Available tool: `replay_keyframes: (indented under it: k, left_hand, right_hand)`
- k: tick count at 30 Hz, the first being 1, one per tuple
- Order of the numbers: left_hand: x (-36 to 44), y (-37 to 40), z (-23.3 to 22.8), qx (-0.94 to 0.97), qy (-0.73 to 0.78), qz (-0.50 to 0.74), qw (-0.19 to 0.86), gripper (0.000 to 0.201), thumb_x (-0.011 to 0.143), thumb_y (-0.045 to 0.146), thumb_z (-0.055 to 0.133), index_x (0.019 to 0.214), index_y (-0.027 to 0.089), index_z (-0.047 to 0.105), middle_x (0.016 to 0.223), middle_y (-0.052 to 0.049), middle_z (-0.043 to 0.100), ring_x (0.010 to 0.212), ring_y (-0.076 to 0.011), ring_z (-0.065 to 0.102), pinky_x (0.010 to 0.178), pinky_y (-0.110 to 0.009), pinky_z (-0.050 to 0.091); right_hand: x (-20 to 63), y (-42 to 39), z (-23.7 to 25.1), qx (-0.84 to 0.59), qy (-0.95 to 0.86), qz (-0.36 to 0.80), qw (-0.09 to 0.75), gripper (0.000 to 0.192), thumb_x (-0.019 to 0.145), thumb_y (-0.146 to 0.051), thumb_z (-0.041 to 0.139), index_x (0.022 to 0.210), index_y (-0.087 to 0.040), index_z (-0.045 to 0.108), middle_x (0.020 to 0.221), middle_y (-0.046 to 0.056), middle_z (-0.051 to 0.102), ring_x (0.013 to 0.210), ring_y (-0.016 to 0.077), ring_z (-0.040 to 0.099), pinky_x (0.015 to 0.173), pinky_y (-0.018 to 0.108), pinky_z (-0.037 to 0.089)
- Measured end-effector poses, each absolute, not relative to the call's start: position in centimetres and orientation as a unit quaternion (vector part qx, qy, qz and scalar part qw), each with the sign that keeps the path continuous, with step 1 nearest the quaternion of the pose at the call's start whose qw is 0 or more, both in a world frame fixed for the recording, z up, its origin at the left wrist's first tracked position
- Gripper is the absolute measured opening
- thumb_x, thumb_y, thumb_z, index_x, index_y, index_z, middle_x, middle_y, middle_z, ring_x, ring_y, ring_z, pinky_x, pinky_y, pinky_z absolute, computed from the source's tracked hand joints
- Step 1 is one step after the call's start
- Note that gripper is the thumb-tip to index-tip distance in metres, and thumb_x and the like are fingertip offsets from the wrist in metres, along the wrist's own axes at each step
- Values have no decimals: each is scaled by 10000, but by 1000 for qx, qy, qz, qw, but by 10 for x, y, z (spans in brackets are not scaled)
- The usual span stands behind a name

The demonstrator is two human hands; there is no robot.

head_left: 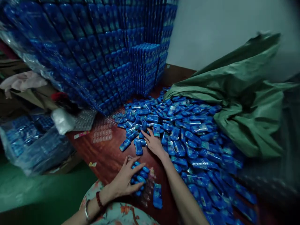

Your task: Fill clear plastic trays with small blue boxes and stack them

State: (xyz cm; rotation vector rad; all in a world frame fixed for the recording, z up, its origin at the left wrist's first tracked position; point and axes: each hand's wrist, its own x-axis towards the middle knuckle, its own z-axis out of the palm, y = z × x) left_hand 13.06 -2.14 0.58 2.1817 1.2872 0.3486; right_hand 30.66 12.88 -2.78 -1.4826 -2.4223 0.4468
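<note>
My left hand (124, 178) curls its fingers around a cluster of small blue packets (141, 178) held together near the table's front edge. Under and beside that cluster lies a clear plastic blister tray (147, 194). My right hand (153, 143) reaches forward with fingers apart, its fingertips touching the near edge of a big heap of glossy blue packets (180, 148); nothing shows clearly in its grasp. One loose blue packet (157, 196) lies right of the tray. Two others, a flat blue packet (138, 146) and a tilted blue packet (125, 145), rest between my hands and the heap.
Tall stacks of filled blue packs (93, 53) rise at the back left. A green sack (248, 103) spreads over the heap's right side. Empty clear trays (102, 132) lie on the reddish table (105, 159). Beyond its left edge sits a plastic bag of blue packs (35, 143).
</note>
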Motion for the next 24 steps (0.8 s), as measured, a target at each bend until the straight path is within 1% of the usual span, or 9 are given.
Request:
replay_keyframes:
  k: [3,7,10,12,14,17,19,21,24]
  left_hand:
    - [149,-22,6,805,506,131,279,669,810,399,586,1413,298,315,1459,-128,292,1334,-337,306,1085,-636,168]
    - [160,-20,8,784,540,145,269,645,831,453,560,1409,288,327,1455,-143,299,1343,-338,283,1080,-630,180]
    - [152,-21,11,771,542,173,285,614,878,482,479,1430,310,273,1473,-121,281,1353,-310,268,1090,-587,215]
    - [138,-18,13,746,559,225,284,512,926,434,396,1415,306,310,1447,-101,333,1328,-266,318,1093,-516,271]
    - [119,-7,12,713,585,288,258,418,952,373,341,1353,282,416,1377,-93,419,1277,-229,390,1078,-454,322]
    - [90,22,6,724,579,317,200,372,942,352,377,1267,234,515,1310,-101,486,1234,-223,434,1062,-429,344]
    - [78,42,-3,782,536,263,178,409,916,378,439,1288,220,502,1362,-107,456,1291,-257,372,1081,-464,301]
    - [73,54,-14,833,494,188,167,464,898,397,475,1332,234,460,1438,-97,385,1363,-307,249,1098,-536,217]
    - [69,51,-31,855,478,137,149,460,923,369,427,1372,268,409,1496,-74,297,1404,-341,112,1084,-611,131]
  right_hand:
    - [307,131,-22,-425,-868,232,110,418,948,-256,341,1341,-345,451,1414,-25,447,1368,250,275,1106,486,248]
    - [310,120,3,-392,-851,336,96,449,941,-209,312,1349,-358,426,1437,-37,411,1332,232,353,1092,535,243]
    - [326,96,29,-398,-823,379,141,428,922,-230,356,1322,-320,479,1390,-16,477,1323,228,368,1092,506,269]
    - [343,69,42,-433,-791,389,188,400,914,-281,388,1288,-268,531,1325,20,546,1269,220,441,1069,451,334]
    - [360,32,44,-501,-752,367,221,395,916,-323,386,1267,-251,552,1280,42,581,1205,215,506,1035,421,385]
    - [371,-35,22,-591,-714,308,217,397,920,-361,370,1263,-272,548,1273,42,581,1195,210,511,1023,401,403]
    - [363,-78,-4,-634,-698,272,192,435,907,-383,400,1319,-272,488,1328,59,531,1228,223,480,1017,408,410]
    - [346,-111,-32,-683,-679,205,173,490,881,-383,444,1350,-240,448,1400,110,444,1281,277,416,1017,469,392]
    - [324,-134,-58,-718,-653,129,204,478,922,-310,344,1389,-213,375,1488,133,291,1363,279,280,1061,527,306]
